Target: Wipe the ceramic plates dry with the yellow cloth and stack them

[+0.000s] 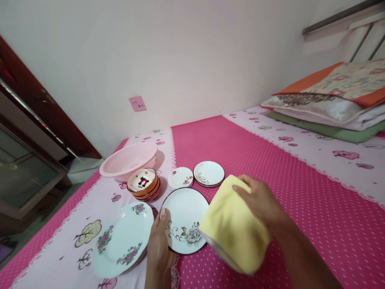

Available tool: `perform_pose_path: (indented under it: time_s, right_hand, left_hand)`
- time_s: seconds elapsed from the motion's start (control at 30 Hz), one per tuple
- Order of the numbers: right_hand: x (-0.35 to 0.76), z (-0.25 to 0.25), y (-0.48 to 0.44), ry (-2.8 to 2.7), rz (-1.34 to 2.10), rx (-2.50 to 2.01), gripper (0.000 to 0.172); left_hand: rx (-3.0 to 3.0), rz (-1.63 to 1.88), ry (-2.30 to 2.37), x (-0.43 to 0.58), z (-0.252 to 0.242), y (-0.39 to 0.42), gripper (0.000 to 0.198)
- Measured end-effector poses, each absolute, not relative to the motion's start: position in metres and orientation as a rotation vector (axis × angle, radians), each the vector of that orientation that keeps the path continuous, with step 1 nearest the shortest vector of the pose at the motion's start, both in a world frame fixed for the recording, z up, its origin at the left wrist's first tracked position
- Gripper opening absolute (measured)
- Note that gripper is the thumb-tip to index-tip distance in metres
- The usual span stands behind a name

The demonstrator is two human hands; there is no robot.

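My left hand (pixel 159 245) grips the left rim of a white plate with a dark rim and grey flower print (pixel 183 216), holding it on the bed. My right hand (pixel 260 200) is closed on a folded yellow cloth (pixel 233 228), which covers the plate's right edge. Just left of my left hand lies a white plate with pink flowers (pixel 122 241), seemingly on top of another plate.
Behind are a stack of orange bowls (pixel 144 185), a pink plastic basin (pixel 128 159), and two small floral plates (pixel 180 177) (pixel 209 173). The pink dotted bedsheet (pixel 270 160) spreads right; folded bedding (pixel 337 100) lies at the far right. A cabinet (pixel 27 152) stands left.
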State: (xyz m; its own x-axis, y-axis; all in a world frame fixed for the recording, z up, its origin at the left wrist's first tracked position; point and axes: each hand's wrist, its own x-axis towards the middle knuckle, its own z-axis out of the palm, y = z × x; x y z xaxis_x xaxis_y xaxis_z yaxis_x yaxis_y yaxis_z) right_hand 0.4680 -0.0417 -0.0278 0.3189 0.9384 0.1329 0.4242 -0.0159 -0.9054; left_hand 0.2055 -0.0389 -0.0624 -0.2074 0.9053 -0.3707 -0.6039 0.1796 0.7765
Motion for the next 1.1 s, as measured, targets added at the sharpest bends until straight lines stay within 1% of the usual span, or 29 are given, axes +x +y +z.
perform_pose_path:
  time_s: [0.1,0.17,0.23,0.3,0.37,0.47,0.5,0.53,0.63,0.7,0.77,0.8,0.97,1.03,1.1]
  right_hand:
    - [0.478,-0.018,-0.050,-1.101,0.433,-1.660,0.043]
    - [0.474,-0.011,-0.057,-1.104,0.381,-1.623,0.049]
    - [0.461,-0.006,-0.063,-1.204,0.404,-1.550,0.050]
    - [0.445,-0.001,-0.068,-1.327,0.533,-1.458,0.052]
    - [0.428,0.003,-0.072,-1.432,0.788,-1.352,0.056]
    - [0.410,0.005,-0.074,-1.526,1.199,-1.152,0.059]
    - [0.407,0.005,-0.073,-1.548,1.230,-1.115,0.057]
    - [0.406,0.004,-0.073,-1.574,1.179,-1.115,0.052]
    - [0.407,-0.003,-0.069,-1.666,0.808,-1.255,0.036]
    - [0.410,-0.008,-0.067,-1.704,0.671,-1.387,0.036]
    - [0.412,-0.012,-0.067,-1.730,0.656,-1.521,0.043]
    - [0.412,-0.012,-0.068,-1.751,0.667,-1.574,0.044]
    - [0.400,-0.007,-0.076,-1.928,0.762,-1.612,0.022]
    - [0.395,-0.008,-0.078,-1.950,0.786,-1.617,0.018]
    - [0.394,-0.012,-0.077,-1.940,0.823,-1.598,0.018]
  left_hand:
    - [0.386,1.428,1.108,0.199,-0.060,-0.040,0.028]
    - [0.405,1.389,1.130,0.197,-0.059,-0.041,0.030]
    - [0.454,1.321,1.126,0.199,-0.059,-0.044,0.035]
    - [0.528,1.243,1.098,0.203,-0.059,-0.047,0.043]
    - [0.585,1.178,1.060,0.208,-0.061,-0.050,0.051]
    - [0.640,1.083,1.005,0.212,-0.062,-0.053,0.050]
    - [0.650,1.059,1.007,0.212,-0.062,-0.054,0.048]
    - [0.656,1.044,1.025,0.211,-0.061,-0.054,0.046]
    - [0.657,1.048,1.111,0.206,-0.062,-0.055,0.044]
    - [0.680,1.081,1.129,0.203,-0.063,-0.054,0.044]
    - [0.709,1.119,1.138,0.203,-0.062,-0.054,0.043]
    - [0.720,1.117,1.146,0.203,-0.062,-0.054,0.042]
    - [0.778,0.888,1.067,0.209,-0.052,-0.062,0.044]
    - [0.850,0.801,0.965,0.211,-0.047,-0.065,0.041]
    - [0.918,0.730,0.873,0.212,-0.042,-0.067,0.038]
